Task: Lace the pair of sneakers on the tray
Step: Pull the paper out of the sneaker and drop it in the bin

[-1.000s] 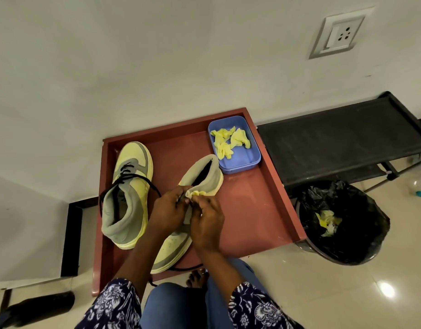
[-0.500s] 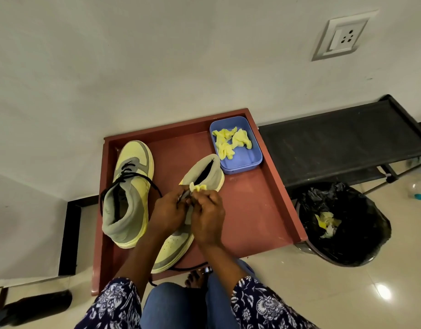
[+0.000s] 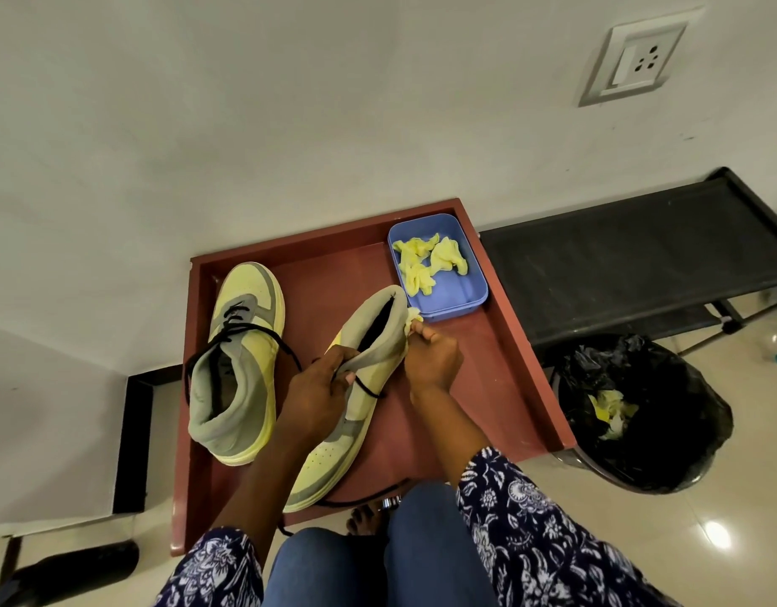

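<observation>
Rt sneaker (image 3: 356, 387) is held tilted on the red tray (image 3: 500, 343), its collar gripped by the left hand (image 3: 316, 392). A yellow wad (image 3: 413, 319) at the collar is pinched by the right hand (image 3: 430, 361). Lt sneaker (image 3: 237, 365), w/ black lace (image 3: 242, 330) partly threaded, is set just beside it, near the blue box (image 3: 456, 295).

Soft even indoor light, glare spot on floor tile (image 3: 716, 534), wide-angle bending at edges, sharp overall.

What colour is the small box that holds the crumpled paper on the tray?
The small box is light blue; the head view shows it best, at the tray's far right corner.
</observation>
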### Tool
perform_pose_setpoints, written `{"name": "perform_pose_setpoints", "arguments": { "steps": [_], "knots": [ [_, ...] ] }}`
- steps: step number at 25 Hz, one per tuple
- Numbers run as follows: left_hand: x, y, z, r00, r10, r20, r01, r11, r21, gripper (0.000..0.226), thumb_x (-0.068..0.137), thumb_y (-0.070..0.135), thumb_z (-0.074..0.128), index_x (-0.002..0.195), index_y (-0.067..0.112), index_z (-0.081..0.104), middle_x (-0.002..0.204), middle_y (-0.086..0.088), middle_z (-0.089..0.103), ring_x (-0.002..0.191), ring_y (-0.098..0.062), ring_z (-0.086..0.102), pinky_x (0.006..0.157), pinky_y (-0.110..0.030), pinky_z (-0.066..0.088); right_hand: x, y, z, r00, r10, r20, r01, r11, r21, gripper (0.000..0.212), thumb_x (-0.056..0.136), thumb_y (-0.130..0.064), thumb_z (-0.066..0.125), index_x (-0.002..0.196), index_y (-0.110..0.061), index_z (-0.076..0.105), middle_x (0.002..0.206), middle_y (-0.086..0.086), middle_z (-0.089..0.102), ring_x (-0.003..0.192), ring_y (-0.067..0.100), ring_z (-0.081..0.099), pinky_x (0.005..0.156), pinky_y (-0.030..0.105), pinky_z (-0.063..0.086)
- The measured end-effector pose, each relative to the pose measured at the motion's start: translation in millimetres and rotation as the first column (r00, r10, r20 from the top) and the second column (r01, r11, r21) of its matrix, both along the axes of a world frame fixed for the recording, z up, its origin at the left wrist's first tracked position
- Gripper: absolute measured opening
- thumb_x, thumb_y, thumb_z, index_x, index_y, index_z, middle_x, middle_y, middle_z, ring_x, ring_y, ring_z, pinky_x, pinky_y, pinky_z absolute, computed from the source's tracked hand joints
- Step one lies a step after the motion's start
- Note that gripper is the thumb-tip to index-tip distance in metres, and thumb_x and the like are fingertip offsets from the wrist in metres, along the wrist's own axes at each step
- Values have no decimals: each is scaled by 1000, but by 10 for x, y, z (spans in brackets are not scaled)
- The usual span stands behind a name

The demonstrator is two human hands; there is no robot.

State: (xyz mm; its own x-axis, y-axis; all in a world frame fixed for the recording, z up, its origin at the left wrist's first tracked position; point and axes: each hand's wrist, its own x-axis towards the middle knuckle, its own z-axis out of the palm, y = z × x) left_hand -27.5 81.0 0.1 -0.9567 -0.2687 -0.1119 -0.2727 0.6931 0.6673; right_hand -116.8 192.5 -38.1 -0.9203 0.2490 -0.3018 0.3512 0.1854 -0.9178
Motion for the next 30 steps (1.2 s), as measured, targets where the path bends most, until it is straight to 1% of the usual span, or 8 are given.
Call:
{"name": "perform_pose_setpoints", "arguments": {
  "steps": [6, 11, 13, 16, 22, 25, 27, 30],
  "knots": [
    [4, -15, -58, 1000, -4, -1, 4, 1000, 3, 19, 92, 8, 48, 110, 11, 55, 67, 7, 49, 57, -5, 49, 55, -20, 38, 42, -10, -47, 983, 177, -37, -170, 973, 153, 30, 89, -1, 50, 116, -5, 63, 105, 18, 62, 98, 28, 57, 86, 26, 41],
    [1, -11, -59, 1000, -5, -15, 5, 1000, 9, 18, 91, 7, 49, 108, 9, 55, 70, 2, 51, 58, -5, 48, 56, -23, 39, 290, -26, -51, 984, 171, -52, -165, 981, 105, 28, 89, -1, 52, 114, -3, 64, 101, 14, 61, 89, 17, 53, 84, 21, 42],
    [4, -11, -61, 1000, -15, -13, 15, 1000, 17, 15, 91, 6, 49, 105, 9, 55, 68, 3, 48, 56, -7, 46, 60, -28, 40, 154, -61, -63, 986, 163, -44, -158, 982, 108, 25, 86, 2, 51, 103, -1, 70, 91, 14, 63, 87, 22, 54, 82, 32, 46],
    [8, -24, -81, 999, -34, -15, 34, 999, 25, 13, 91, 4, 49, 102, 8, 54, 65, 5, 45, 53, -7, 44, 59, -31, 41, -120, -93, -7, 983, 185, -19, -180, 973, 143, 22, 75, 8, 44, 61, 2, 60, 64, 11, 40, 66, 21, 34, 61, 32, 32],
    [5, -31, -90, 1000, -30, -10, 30, 999, 33, 11, 91, 4, 49, 101, 6, 53, 64, 7, 46, 54, -8, 46, 59, -32, 41, -105, -79, -21, 977, 204, -58, -195, 972, 131, 33, 75, 10, 42, 50, -11, 47, 61, 6, 35, 67, 19, 32, 60, 31, 27],
    [-2, -33, -57, 999, -34, 19, 33, 998, 46, 12, 92, 7, 48, 103, 8, 52, 65, 6, 48, 56, -15, 47, 61, -35, 45, 182, -22, -122, 972, 233, -45, -225, 966, 128, 25, 86, 3, 48, 85, -7, 71, 79, 8, 53, 79, 17, 45, 69, 25, 35],
    [3, -35, -30, 998, -30, 53, 26, 998, 64, 13, 92, 8, 48, 104, 10, 52, 66, 5, 48, 58, -18, 47, 63, -37, 46, 368, 3, -152, 971, 236, -36, -232, 967, 105, 29, 89, -1, 50, 114, -5, 64, 96, 14, 61, 86, 14, 50, 76, 22, 41],
    [39, -19, 0, 997, -31, 71, 26, 997, 70, 13, 92, 7, 48, 104, 9, 53, 65, 6, 48, 57, -18, 47, 63, -38, 47, 525, 51, -111, 980, 197, -19, -196, 979, 61, 29, 91, -5, 52, 119, -8, 62, 102, 11, 56, 86, 10, 49, 80, 17, 39]
  ]
}}
